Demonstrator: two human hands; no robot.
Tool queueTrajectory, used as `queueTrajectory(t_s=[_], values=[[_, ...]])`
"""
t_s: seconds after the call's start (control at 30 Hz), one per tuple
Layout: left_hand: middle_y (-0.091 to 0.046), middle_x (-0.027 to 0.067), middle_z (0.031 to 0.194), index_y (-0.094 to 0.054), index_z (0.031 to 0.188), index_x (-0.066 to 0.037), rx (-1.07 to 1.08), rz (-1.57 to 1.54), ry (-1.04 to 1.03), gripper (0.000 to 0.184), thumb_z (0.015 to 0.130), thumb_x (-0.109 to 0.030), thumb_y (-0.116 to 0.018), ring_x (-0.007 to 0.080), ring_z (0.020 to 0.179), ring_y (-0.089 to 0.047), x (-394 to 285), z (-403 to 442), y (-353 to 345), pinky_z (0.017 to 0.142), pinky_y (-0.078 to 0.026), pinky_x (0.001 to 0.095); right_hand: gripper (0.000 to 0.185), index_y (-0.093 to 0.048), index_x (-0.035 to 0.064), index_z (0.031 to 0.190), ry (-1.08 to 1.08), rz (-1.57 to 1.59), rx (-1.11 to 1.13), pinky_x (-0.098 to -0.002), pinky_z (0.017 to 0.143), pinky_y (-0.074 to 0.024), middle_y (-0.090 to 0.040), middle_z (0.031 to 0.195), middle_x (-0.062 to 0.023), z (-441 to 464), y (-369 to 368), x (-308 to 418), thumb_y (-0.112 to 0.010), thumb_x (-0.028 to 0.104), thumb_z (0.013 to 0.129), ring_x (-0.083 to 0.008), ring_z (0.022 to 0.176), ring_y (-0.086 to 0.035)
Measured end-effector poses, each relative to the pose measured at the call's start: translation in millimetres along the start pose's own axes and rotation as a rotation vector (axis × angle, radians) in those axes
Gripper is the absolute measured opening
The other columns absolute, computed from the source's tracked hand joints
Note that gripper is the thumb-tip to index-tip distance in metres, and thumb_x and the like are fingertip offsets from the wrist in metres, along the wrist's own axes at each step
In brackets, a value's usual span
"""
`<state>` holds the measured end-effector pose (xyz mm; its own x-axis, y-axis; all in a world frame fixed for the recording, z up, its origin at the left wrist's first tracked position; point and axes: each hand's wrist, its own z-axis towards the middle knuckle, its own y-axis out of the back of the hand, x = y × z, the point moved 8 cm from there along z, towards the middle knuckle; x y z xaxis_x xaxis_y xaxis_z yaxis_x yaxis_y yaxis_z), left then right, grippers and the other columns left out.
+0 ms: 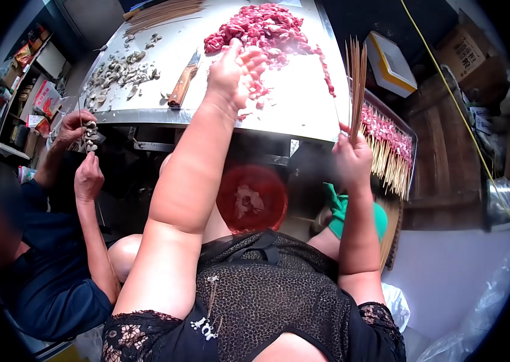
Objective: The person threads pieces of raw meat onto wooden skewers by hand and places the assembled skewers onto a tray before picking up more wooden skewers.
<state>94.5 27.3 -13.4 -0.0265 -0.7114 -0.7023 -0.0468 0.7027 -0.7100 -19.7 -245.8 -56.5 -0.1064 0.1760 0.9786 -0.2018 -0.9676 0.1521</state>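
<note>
My left hand (236, 73) reaches over the white table (201, 102) with its fingers apart and nothing in it. Just beyond it rises a pile of raw red meat pieces (267, 27), and a few loose bits lie beside the wrist. At the table's right edge my right hand (353, 158) is closed around an upright bundle of thin wooden skewers (356, 78). Close by on the right, a metal tray (413, 142) holds many meat skewers (387, 142) with the meat at the far end.
A wooden-handled knife (184, 83) lies left of my forearm, near grey meat pieces (119, 75). Further back are loose skewers (161, 15). On the left, a co-worker's hands (88, 175) hold a skewer with grey pieces. Below the table sits a red basin (273, 199).
</note>
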Motion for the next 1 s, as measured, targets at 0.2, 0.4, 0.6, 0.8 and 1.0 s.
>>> queueTrajectory(t_s=[0.2, 0.4, 0.6, 0.8, 1.0], values=[[-0.059, 0.0134, 0.092, -0.04, 0.122, 0.001, -0.115, 0.114, -0.122, 0.031, 0.093, -0.009, -0.046, 0.0179, 0.074, -0.061, -35, -4, 15, 0.064, -0.055, 0.0281, 0.022, -0.059, 0.0024, 0.108, -0.01, -0.512, -0.044, -0.0237, 0.046, -0.0456, -0.059, 0.066, -0.0052, -12, 21, 13, -0.049, 0.012, 0.091, -0.0101, 0.048, -0.056], [-0.061, 0.0114, 0.09, -0.048, 0.112, 0.0, -0.124, 0.341, -0.219, 0.022, 0.091, -0.006, -0.05, 0.0155, 0.073, -0.062, -60, 0, 22, 0.065, -0.054, 0.024, 0.022, -0.059, 0.0018, 0.107, -0.056, -0.448, -0.228, -0.0207, 0.043, -0.04, -0.06, 0.067, -0.0049, -48, 80, 14, -0.048, 0.014, 0.093, -0.0067, 0.045, -0.051], [-0.063, 0.0059, 0.085, -0.056, 0.107, -0.002, -0.113, 0.584, -0.206, 0.02, 0.089, -0.009, -0.056, 0.0108, 0.07, -0.06, -57, 9, 29, 0.063, -0.051, 0.0221, 0.019, -0.051, 0.0012, 0.106, -0.055, 0.398, -0.094, -0.0169, 0.036, -0.0312, -0.055, 0.062, -0.0052, -96, 45, 27, -0.044, 0.014, 0.094, -0.0044, 0.039, -0.039], [-0.063, 0.0007, 0.083, -0.065, 0.099, -0.005, 0.004, 1.038, -0.242, 0.015, 0.085, -0.01, -0.061, 0.0049, 0.071, -0.054, -46, 20, 29, 0.064, -0.046, 0.0196, 0.023, -0.055, 0.0042, 0.101, -0.614, 0.485, 0.368, -0.0176, 0.038, -0.0328, -0.056, 0.064, -0.0036, -183, -51, -51, -0.048, 0.025, 0.094, -0.0063, 0.043, -0.043], [-0.065, 0.0043, 0.076, -0.066, 0.097, -0.005, 0.026, 1.369, -0.501, 0.016, 0.082, -0.008, -0.061, 0.008, 0.06, -0.056, -30, 22, 8, 0.058, -0.047, 0.0236, 0.027, -0.055, 0.0047, 0.103, -0.372, 0.545, 0.309, -0.0173, 0.038, -0.0316, -0.056, 0.064, -0.0037, -103, -54, -10, -0.047, 0.029, 0.095, -0.0051, 0.043, -0.043]])
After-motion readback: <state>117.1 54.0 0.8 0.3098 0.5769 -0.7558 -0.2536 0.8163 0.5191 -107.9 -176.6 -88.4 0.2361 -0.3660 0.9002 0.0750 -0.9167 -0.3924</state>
